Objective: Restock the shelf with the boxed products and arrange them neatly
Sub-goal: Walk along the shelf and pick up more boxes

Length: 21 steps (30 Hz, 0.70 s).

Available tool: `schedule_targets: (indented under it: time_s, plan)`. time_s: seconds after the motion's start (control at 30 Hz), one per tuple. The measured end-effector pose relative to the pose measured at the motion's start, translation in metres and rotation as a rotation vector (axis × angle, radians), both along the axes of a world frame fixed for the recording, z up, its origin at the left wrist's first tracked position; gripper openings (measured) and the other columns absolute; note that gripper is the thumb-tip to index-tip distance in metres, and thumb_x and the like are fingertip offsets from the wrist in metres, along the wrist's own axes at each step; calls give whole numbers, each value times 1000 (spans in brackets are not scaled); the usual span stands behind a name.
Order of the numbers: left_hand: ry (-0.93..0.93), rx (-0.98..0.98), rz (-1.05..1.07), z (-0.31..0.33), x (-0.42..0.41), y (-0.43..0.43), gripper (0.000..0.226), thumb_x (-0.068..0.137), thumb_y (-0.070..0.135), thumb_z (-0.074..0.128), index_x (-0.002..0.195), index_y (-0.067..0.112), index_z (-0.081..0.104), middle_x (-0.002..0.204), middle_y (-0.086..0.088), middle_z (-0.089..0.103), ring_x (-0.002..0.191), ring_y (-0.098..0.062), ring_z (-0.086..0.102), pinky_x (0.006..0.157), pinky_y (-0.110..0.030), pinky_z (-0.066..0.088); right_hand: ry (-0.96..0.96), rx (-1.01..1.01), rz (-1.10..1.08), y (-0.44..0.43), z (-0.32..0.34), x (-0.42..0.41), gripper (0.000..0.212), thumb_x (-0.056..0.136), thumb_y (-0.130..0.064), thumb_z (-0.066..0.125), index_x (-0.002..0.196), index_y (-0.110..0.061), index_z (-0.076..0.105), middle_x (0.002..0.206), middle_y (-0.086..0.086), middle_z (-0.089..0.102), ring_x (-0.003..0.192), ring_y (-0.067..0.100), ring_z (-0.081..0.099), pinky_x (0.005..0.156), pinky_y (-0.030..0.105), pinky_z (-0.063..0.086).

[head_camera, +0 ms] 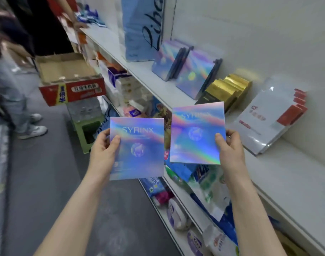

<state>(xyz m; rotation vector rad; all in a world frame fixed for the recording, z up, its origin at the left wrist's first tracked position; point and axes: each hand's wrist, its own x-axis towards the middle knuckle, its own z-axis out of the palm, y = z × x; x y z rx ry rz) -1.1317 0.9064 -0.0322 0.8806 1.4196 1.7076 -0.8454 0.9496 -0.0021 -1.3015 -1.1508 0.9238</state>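
My left hand [104, 146] grips the left edge of a flat holographic SYRINX box [139, 154], thumb on its front. My right hand [230, 148] holds a second holographic SYRINX box [196, 133] by its right edge. Both boxes face me, side by side, in front of the white shelf [176, 89]. On that shelf more holographic boxes [185, 71] stand leaning against each other, with gold boxes [226, 89] to their right.
A tall blue bag [139, 28] stands on the shelf behind the holographic boxes. White pouches with red boxes [269, 117] lean at the right. An open red carton [69, 78] sits on a green stool [87, 132] in the aisle. A person [13, 89] stands at left. Lower shelves hold packaged goods.
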Motion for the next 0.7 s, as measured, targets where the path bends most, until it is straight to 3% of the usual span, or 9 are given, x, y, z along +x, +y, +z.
schedule_targets:
  time_s: [0.07,0.17,0.23,0.37,0.47,0.57,0.63,0.7]
  plan:
    - [3,12,14,-6,-28,32,21,97,8,51,118,14,52,94,8,65,73,4,64,70,-19,53,-13,19,-9,32,-2,-23,9,100,-21,51,109,-20,48,91,-8,61,86,12,63,73,28,50]
    - [20,16,-4,-8,-71,80,23,97,8,50,121,11,50,93,6,64,68,7,63,63,-12,53,-18,48,-42,73,-4,-65,17,96,-28,55,109,-21,47,92,-5,60,85,12,62,73,32,51]
    - [35,5,-39,-5,-101,113,24,97,9,51,121,11,50,93,6,65,69,5,64,64,-14,54,1,66,-89,96,-5,-95,20,91,-35,55,107,-25,48,97,-2,62,91,17,62,78,38,51]
    - [68,-38,-140,8,-161,174,26,97,17,54,123,15,53,100,4,67,88,-12,67,78,-33,56,21,82,-154,138,-4,-153,17,102,-23,50,118,-28,47,109,-2,66,97,15,66,78,34,54]
    - [100,-36,-205,18,-194,217,27,97,22,54,123,18,53,104,4,68,84,-6,69,74,-29,57,19,96,-199,170,0,-186,16,100,-27,52,112,-38,48,115,-1,66,102,17,67,81,37,55]
    - [64,-49,-262,22,-215,255,31,97,22,54,127,15,53,109,-4,69,90,-16,70,79,-38,56,-8,124,-271,208,8,-201,20,97,-20,57,114,-24,47,121,5,63,100,16,66,75,27,52]
    - [76,-35,-287,25,-222,280,29,97,20,53,125,11,53,107,-6,69,83,-7,70,69,-27,56,-20,159,-312,239,19,-207,35,94,-15,60,124,-17,42,128,6,59,102,6,63,81,26,49]
    - [68,-15,-290,27,-226,305,26,98,16,51,123,9,53,101,1,67,73,4,67,58,-14,51,-89,197,-335,274,29,-213,59,94,-7,58,145,-16,29,144,-2,45,111,-13,53,96,16,42]
